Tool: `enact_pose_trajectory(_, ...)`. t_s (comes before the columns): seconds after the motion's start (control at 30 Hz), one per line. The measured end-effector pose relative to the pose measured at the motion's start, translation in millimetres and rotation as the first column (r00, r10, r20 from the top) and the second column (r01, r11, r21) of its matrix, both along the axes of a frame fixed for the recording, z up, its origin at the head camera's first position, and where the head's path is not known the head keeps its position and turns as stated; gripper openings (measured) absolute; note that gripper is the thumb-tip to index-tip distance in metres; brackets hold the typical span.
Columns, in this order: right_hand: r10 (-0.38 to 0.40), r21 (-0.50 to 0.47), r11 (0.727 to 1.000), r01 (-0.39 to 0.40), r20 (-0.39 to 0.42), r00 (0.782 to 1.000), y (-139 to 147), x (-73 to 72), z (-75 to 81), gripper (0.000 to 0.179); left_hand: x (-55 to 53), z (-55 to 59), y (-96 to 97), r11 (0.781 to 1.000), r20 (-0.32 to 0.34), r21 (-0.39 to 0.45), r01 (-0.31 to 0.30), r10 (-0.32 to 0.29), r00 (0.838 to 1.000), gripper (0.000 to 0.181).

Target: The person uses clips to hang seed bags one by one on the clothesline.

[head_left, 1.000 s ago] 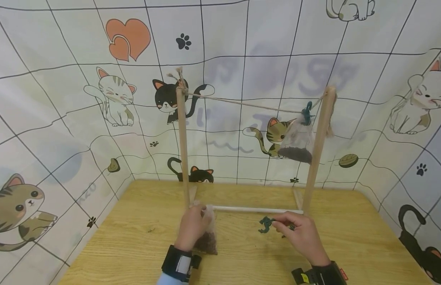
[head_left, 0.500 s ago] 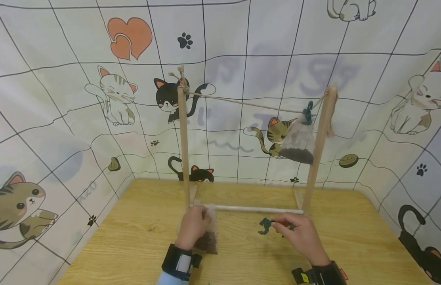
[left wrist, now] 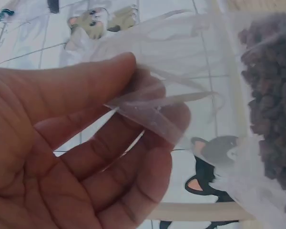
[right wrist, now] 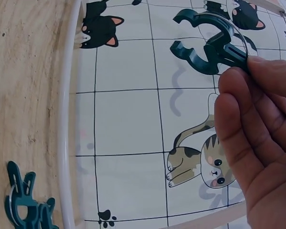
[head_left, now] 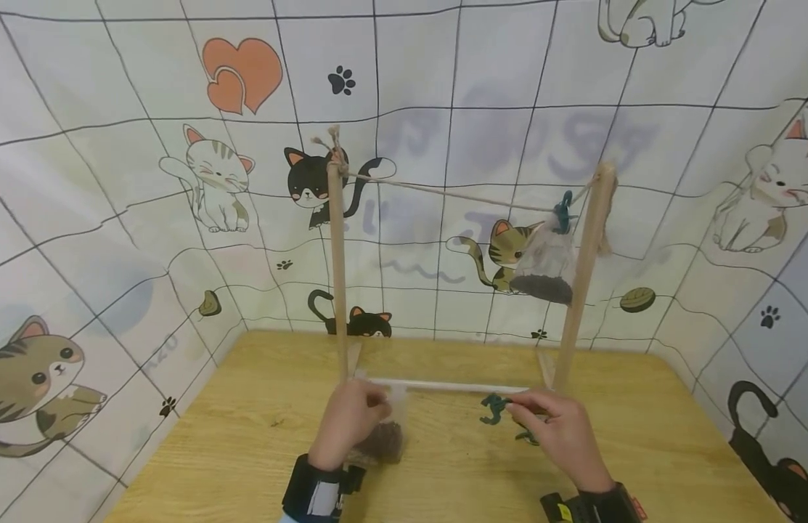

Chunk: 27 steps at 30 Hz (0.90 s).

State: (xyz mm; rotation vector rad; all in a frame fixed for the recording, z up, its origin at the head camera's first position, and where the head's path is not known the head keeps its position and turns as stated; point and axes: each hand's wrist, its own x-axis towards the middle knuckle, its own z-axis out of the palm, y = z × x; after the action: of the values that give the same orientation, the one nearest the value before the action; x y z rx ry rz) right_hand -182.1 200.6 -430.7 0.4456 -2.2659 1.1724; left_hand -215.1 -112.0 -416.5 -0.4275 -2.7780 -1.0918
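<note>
Green plastic clip (right wrist: 214, 50) sits in your right hand (head_left: 554, 425), handles pinched between thumb and fingers, prongs spread; squeeze off-centre and it could spring loose, perhaps onto the other clips (right wrist: 26, 196) on the table (head_left: 639, 436). Your left hand (head_left: 353, 415) pinches the clear bag (head_left: 384, 439) near its top, by the wooden frame's (head_left: 338, 276) left post. Thin, slick film might slip through those fingers; you'd risk spilling the dark contents (left wrist: 271, 95) if the mouth is unsealed, which I can't tell. Jolting the sagging rope (head_left: 443, 192) could shift the hung bag (head_left: 547, 269).

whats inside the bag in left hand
The bag holds dark lumps at its bottom; the outer ones hide anything deeper. In the head view, the left hand covers part of the bag.
</note>
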Motion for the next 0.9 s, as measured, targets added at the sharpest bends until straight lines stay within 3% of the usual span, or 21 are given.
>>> enact_pose_trajectory(0.2, -0.031, 0.048, 0.998, 0.037, -0.129, 0.991, 6.3, -5.4, 9.3, 0.019, 2.0, 6.3, 11.3, 0.998, -0.089, 0.029, 0.051, -0.048, 0.995, 0.005)
enact_pose_trajectory(0.43, 0.022, 0.114, 0.993, 0.008, -0.259, 0.966, 21.5, -13.5, 28.3, 0.025, 1.0, 20.0, 35.1, 0.994, -0.224, 0.019, 0.107, -0.100, 0.970, 0.009)
enact_pose_trajectory(0.6, 0.035, 0.156, 0.987, 0.020, -0.342, 0.939, 28.5, -17.2, 44.9, 0.027, -1.3, 33.4, 49.3, 0.983, -0.278, 0.058, 0.173, -0.150, 0.949, 0.012)
enact_pose_trajectory(0.73, 0.030, 0.173, 0.984, 0.032, -0.345, 0.938, 33.2, -18.1, 58.1, 0.025, -3.4, 42.0, 59.4, 0.969, -0.318, 0.105, 0.222, -0.179, 0.931, 0.011)
enact_pose_trajectory(0.9, 0.043, 0.194, 0.980, 0.037, -0.390, 0.920, 36.2, -20.7, 71.7, 0.029, -5.6, 53.4, 69.8, 0.957, -0.311, 0.132, 0.259, -0.208, 0.927, 0.013)
